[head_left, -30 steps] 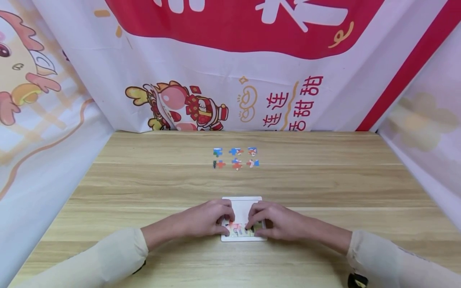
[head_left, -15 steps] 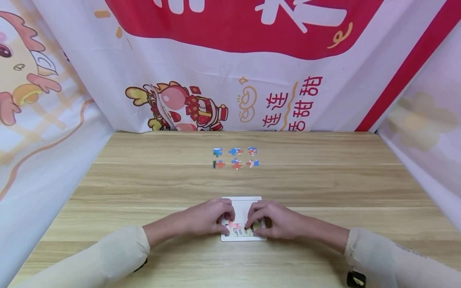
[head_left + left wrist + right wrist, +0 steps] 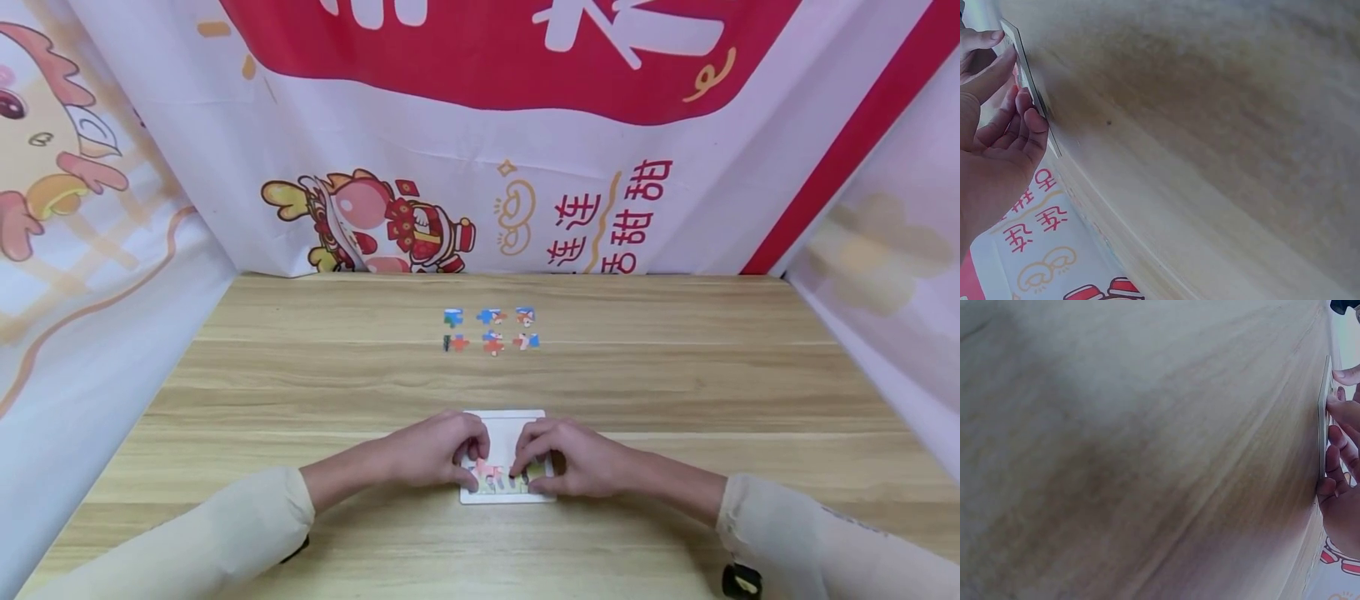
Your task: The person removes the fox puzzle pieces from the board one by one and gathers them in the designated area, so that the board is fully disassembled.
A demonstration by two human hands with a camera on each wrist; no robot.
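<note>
A white puzzle tray (image 3: 507,498) lies flat near the front of the table, with joined jigsaw pieces (image 3: 501,482) along its near side. My left hand (image 3: 438,450) is at the tray's left side, its thumb and index finger curled about a puzzle piece with orange on it (image 3: 487,469). From the right, my right hand (image 3: 573,458) pinches at a yellow-green puzzle piece (image 3: 536,472) between index finger and thumb. Both hands partly hide the pieces. In the wrist views, the left hand (image 3: 1004,125) and right hand (image 3: 1344,444) appear at the tray's edge.
Several loose jigsaw pieces (image 3: 492,342) lie in two rows toward the back of the wooden table (image 3: 337,367). A printed cloth (image 3: 450,133) hangs behind the table, with more cloth at both sides.
Both hands stay at the tray with only slight finger movement. The orange part of the piece by the left hand shows a little more. The loose pieces have not moved.
</note>
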